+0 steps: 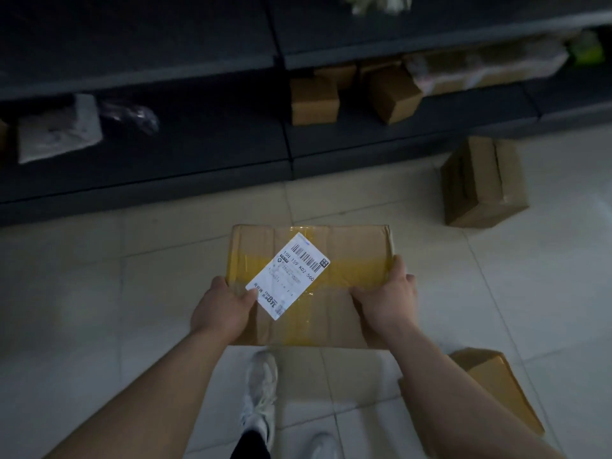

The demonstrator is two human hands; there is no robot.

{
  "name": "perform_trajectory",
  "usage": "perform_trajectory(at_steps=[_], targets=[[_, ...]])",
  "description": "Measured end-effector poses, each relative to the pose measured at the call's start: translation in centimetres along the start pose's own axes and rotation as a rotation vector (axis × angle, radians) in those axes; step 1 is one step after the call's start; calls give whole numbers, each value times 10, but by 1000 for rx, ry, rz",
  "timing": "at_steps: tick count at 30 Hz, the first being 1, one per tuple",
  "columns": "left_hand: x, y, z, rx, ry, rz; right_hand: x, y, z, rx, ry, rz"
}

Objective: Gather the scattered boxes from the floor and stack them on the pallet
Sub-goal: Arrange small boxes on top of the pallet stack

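Observation:
A flat cardboard box (351,246) with yellow tape and a white shipping label is held above the tiled floor in front of me. My left hand (222,309) grips its left edge, thumb lying on the label's corner. My right hand (387,296) grips its right edge, thumb on top and fingers round the side. Another cardboard box (483,183) lies tilted on the floor at the right, by the shelf base. A further box (500,385) lies on the floor under my right forearm. No pallet is in view.
Dark low shelving (198,144) runs across the back, holding small cardboard boxes (314,101), a wrapped parcel (483,67) and plastic bags (59,127). My white shoe (260,392) stands on the pale tiles below the held box.

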State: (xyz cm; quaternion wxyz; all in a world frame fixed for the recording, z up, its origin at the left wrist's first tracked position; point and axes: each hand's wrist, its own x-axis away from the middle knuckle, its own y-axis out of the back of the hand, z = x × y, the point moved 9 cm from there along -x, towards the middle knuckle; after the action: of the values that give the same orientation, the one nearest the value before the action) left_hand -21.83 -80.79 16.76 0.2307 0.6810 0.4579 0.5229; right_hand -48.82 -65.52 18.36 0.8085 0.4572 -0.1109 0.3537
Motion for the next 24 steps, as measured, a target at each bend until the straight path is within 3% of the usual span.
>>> perform_trajectory(at_steps=[8, 24], targets=[[9, 7, 12, 47, 22, 14, 12, 0, 16, -2, 14, 22], [-33, 320, 326, 431, 360, -229, 208, -259, 386, 233, 468, 260]])
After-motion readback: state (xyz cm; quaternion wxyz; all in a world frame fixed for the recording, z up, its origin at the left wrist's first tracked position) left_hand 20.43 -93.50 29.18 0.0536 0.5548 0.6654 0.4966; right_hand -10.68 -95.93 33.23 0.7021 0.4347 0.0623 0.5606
